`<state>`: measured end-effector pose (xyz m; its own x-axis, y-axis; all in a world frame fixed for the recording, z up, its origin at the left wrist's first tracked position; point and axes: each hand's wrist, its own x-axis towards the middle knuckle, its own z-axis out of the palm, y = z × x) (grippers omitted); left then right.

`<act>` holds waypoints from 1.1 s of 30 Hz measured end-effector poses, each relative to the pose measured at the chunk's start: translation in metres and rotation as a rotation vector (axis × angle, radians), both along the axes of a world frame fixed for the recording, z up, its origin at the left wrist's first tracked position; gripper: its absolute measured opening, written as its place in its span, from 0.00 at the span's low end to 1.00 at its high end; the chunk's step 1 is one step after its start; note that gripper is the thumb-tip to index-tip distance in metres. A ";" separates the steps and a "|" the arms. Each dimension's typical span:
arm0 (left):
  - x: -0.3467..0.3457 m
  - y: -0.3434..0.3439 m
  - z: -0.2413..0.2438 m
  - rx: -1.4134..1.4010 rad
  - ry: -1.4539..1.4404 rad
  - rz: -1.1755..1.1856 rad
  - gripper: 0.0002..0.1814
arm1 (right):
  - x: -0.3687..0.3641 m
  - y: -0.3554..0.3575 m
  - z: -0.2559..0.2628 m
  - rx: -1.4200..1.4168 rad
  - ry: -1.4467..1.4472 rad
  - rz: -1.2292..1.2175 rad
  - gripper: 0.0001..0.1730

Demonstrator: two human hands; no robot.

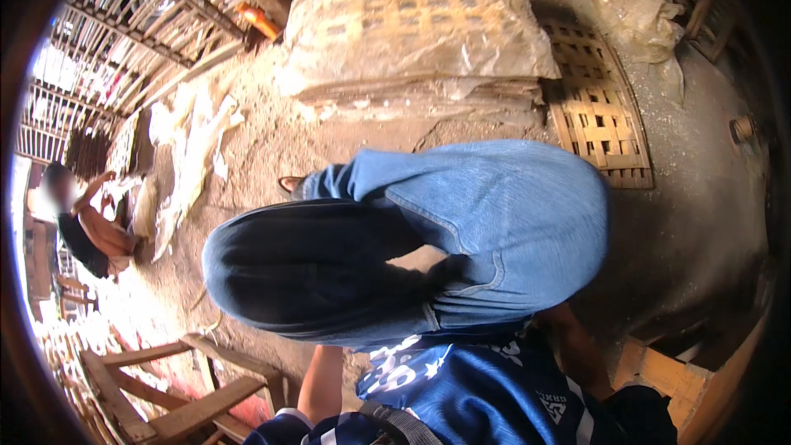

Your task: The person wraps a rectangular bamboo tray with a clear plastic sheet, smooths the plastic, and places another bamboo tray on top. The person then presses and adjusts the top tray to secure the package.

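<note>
Neither of my hands is in view. My left forearm [321, 377] reaches down beside the seat and is cut off from sight behind my thigh. My right forearm [575, 346], in shadow, likewise passes out of sight beside the other thigh. My knees in blue jeans [519, 210] are bent and spread, filling the middle of the view. On the ground before me lies a low stack of flat sheets [426, 93] under a translucent plastic cover [420, 18], with a lattice pattern showing through. A woven bamboo panel [599, 111] rests at the right of this stack.
A person [93, 222] crouches at the far left near a bamboo slat wall [148, 6]. Crumpled plastic sheeting [191, 148] lies on the dirt floor, and more plastic [636, 6] is bunched at the upper right. A wooden frame [204, 408] stands by my left arm.
</note>
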<state>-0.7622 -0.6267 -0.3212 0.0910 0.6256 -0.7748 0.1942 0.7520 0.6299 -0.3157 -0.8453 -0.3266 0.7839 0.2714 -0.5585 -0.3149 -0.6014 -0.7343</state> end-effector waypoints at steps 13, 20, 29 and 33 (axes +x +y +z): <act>0.135 0.105 0.006 -0.347 -0.562 0.135 0.27 | 0.039 0.035 0.043 0.058 0.008 -0.411 0.31; 0.230 0.229 0.037 -0.011 -0.623 -0.050 0.27 | 0.117 0.088 0.058 0.112 -0.084 -0.461 0.31; 0.313 0.312 0.082 0.830 0.094 -0.429 0.31 | 0.294 0.084 -0.063 -0.120 -0.482 0.135 0.37; 0.331 0.324 0.103 1.199 0.479 -0.767 0.24 | 0.311 0.127 -0.071 -0.413 -0.774 0.200 0.44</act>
<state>-0.4316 -0.3028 -0.2183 0.5748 0.8123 0.0987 0.6513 -0.5272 0.5458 -0.0051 -0.7178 -0.3974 0.9409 0.3380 0.0230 0.3171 -0.8547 -0.4109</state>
